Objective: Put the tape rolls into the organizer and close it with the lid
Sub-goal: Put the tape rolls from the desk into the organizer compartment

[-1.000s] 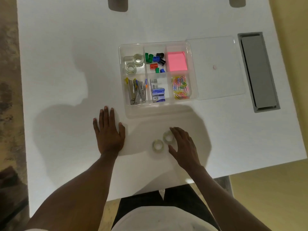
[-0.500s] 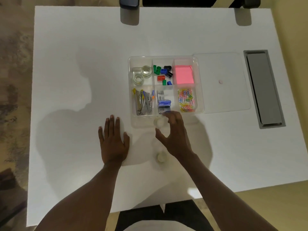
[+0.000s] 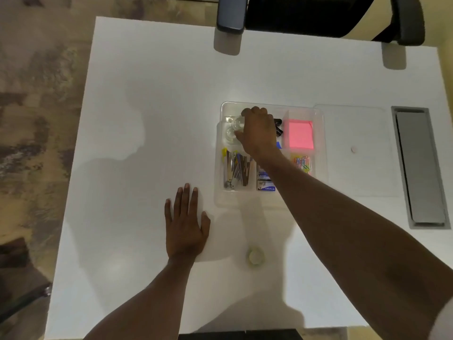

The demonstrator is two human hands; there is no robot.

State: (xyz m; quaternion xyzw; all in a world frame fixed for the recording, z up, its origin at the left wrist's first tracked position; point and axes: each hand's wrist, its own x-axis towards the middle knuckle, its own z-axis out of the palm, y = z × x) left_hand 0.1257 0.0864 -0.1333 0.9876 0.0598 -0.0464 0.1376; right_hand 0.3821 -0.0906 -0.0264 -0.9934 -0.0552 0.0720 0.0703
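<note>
Reaching over the clear plastic compartment organizer, the right hand is curled at its far-left compartment, its grip pinching a clear tape roll. The left hand is laid flat, fingers spread, on the white surface. Another clear tape roll is left near the surface's near edge.

White table; clear organizer and lid; pink notes; multicoloured clips; my pale tape roll; grey tray.

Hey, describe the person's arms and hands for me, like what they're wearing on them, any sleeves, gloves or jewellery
Both arms are bare from the wrist as far up as the picture shows. The left hand and the right hand wear no gloves, and no rings, watch or bracelet show. The only clothing near the arms is a bit of white fabric at the lower right corner, perhaps a short sleeve.
</note>
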